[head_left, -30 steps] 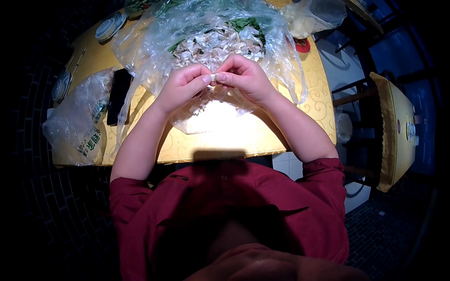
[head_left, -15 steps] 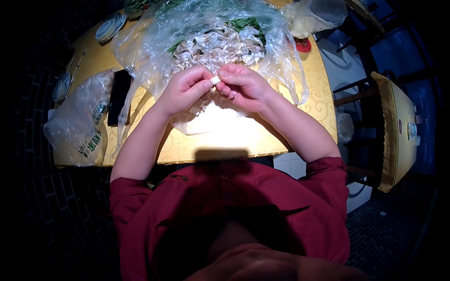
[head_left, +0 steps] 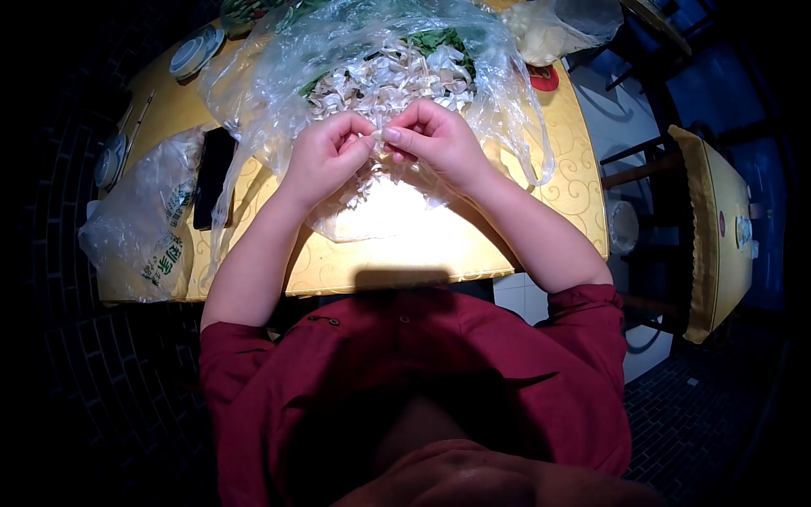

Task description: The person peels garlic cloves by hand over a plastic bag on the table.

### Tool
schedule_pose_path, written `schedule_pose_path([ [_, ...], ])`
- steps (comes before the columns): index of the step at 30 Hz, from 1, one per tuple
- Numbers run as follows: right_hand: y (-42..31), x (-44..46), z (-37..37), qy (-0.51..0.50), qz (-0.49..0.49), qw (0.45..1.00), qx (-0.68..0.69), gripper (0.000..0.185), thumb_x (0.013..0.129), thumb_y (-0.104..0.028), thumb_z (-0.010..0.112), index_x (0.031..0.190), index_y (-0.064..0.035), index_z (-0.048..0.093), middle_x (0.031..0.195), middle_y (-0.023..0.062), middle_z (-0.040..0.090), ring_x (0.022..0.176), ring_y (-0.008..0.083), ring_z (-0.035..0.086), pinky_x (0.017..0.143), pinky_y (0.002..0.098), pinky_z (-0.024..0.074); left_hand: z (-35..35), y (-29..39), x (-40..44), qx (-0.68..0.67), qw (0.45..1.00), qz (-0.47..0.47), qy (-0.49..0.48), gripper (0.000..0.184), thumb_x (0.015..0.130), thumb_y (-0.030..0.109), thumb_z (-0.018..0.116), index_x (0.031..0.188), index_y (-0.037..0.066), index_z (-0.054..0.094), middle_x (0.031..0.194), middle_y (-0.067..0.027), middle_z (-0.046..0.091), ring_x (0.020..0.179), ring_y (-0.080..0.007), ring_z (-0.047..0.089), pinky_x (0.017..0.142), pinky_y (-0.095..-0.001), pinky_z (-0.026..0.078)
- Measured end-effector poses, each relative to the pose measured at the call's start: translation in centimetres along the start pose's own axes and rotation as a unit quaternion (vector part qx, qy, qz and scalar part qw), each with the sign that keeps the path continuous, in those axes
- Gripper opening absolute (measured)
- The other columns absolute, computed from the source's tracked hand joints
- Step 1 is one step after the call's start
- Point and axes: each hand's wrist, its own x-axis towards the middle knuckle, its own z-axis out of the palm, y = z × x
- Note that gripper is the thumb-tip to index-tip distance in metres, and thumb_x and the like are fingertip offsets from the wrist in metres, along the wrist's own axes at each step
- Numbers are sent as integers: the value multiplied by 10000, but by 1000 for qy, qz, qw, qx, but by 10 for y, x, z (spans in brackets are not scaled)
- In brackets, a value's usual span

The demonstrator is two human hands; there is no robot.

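Between the fingertips of both hands sits a small pale garlic clove [head_left: 378, 135], mostly covered by the fingers. My left hand [head_left: 328, 154] is closed in a pinch on its left side. From the other side, the thumb and fingers of my right hand [head_left: 441, 145] pinch it too. Just beyond and below the hands lies a heap of papery garlic skins [head_left: 389, 80] on a large clear plastic bag [head_left: 262, 84]. Green leaves [head_left: 443, 40] show behind the heap.
A yellow patterned tablecloth [head_left: 574, 169] covers the table. At left are a filled plastic bag [head_left: 139, 211], a dark phone [head_left: 215, 173] and stacked bowls [head_left: 193, 55]. Another plastic bag [head_left: 557, 29] stands at far right. A second covered table [head_left: 718, 237] is off to the right.
Both hands have shifted slightly away from me and turned a little, fingertips still together. The clove is now more hidden between the fingers.
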Motion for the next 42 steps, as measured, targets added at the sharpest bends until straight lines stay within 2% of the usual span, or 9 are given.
schedule_pose_path([
  [5,1,0,0,-10,-2,999,-51,125,821,-92,613,864,0,539,789,70,608,673,98,570,620,223,475,-2,-1,0,52,999,15,9,55,739,86,574,730,32,576,555,27,470,524,-43,437,490,-216,374],
  [10,-1,-1,3,-25,16,1000,-1,126,822,-98,607,864,4,545,749,62,598,657,94,567,591,217,469,-4,-1,-1,76,997,19,7,46,733,69,555,711,28,561,571,24,481,529,-49,441,494,-215,373],
  [16,-2,1,-3,-50,58,985,156,138,835,-69,580,944,-2,528,807,68,589,690,107,569,645,221,480,-1,5,-2,-148,988,-37,-16,43,734,60,568,735,17,563,652,29,526,579,-55,487,520,-220,392],
  [19,-2,2,-3,-28,58,982,179,172,830,-48,578,984,4,521,814,60,572,700,111,566,652,233,483,-1,2,-1,-70,997,10,15,56,734,65,576,763,19,586,648,9,541,581,-64,506,522,-227,403],
  [22,-4,2,-2,-30,62,981,182,201,821,-25,578,1009,8,514,827,55,561,724,116,566,660,244,485,0,10,-5,130,987,89,38,76,732,70,579,790,31,607,646,-18,554,567,-74,509,520,-226,405],
  [25,-2,2,-2,-42,57,984,162,216,810,-6,580,1015,10,513,847,53,556,740,118,565,668,250,486,2,14,-5,163,980,110,43,82,731,75,581,795,38,614,647,-37,561,554,-78,505,520,-225,407],
  [29,-2,2,-5,-59,53,984,162,273,796,-35,614,1050,6,521,918,46,578,820,103,562,758,223,467,1,6,-5,91,990,70,86,90,736,71,576,809,32,613,636,-22,557,556,-67,500,520,-217,404],
  [35,-2,4,-5,-9,4,997,81,369,763,-54,659,1092,-7,497,929,40,576,859,90,546,801,223,449,-4,2,-1,63,982,81,158,69,765,61,562,798,15,601,609,4,538,556,-44,486,512,-200,387],
  [42,3,7,-9,-9,-21,1000,14,361,748,-50,676,1061,-16,501,906,13,541,841,76,522,785,213,446,-6,5,2,199,969,72,127,85,750,76,598,814,30,631,651,-39,580,565,-93,518,524,-234,414],
])
